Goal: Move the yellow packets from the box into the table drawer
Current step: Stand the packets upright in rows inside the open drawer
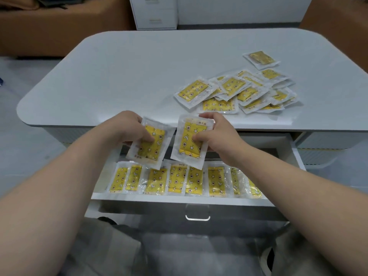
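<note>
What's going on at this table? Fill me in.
A person is loading yellow packets into the open drawer of the table. The left hand grips one packet and the right hand grips a second packet, both held above the drawer. A row of packets already lines the drawer's front. A loose pile of packets lies on the tabletop at the right. No box is in view.
</note>
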The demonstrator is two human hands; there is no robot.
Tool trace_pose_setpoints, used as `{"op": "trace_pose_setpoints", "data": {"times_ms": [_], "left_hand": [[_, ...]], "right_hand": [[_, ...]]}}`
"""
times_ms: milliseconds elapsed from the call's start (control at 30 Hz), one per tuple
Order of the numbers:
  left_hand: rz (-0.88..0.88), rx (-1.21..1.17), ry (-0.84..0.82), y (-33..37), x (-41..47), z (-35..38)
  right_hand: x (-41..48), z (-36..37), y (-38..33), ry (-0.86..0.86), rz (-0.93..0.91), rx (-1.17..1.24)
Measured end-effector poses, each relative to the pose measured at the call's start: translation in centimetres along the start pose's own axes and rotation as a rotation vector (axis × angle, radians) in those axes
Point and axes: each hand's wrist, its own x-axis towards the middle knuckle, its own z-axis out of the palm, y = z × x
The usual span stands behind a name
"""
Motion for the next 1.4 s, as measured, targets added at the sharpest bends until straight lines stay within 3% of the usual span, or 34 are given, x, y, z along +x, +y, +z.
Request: {"op": "trace_pose_setpoints", "data": {"times_ms": [200, 433, 667, 833, 900, 1000, 1100, 1233, 1400], "left_hand": [[-0.119, 0.167, -0.087, -3.4, 1.3, 0.7], [-0.287, 0.201, -0.180, -7.5, 2.6, 4.2], [-0.267, 0.488, -0.104, -7.2, 2.7, 5.8], [-0.090, 0.690, -0.042, -4.9, 1.6, 5.3], [0.005, 0.512, -0.130, -3.6, 1.1, 4.6], [0.135, 0.002, -0.302, -2.0, -0.2, 3.8], [0.160, -0.228, -0.243, -1.2, -1.1, 3.8], [0.193, -0.017, -0.126, -2.0, -0.6, 2.9], [0.041, 0.390, -0.045, -5.3, 1.2, 0.7]], "right_hand": [[-0.1, 0.6, 0.9, -0.017, -0.013, -0.144], [-0.3, 0.9, 1.6, -0.085, -0.024, -0.242], [-0.3, 0.8, 2.0, -0.071, -0.043, -0.311], [0.1, 1.1, 2.4, -0.089, -0.016, -0.336], [0.3, 1.4, 2.6, -0.107, -0.007, -0.337], [0.4, 2.1, 2.8, -0.132, 0.026, -0.279], [0.3, 2.8, 2.8, -0.165, 0.075, -0.164], [-0.2, 3.3, 2.6, -0.196, 0.090, -0.102], [-0.2, 2.9, 2.9, -0.148, 0.065, -0.297]]}}
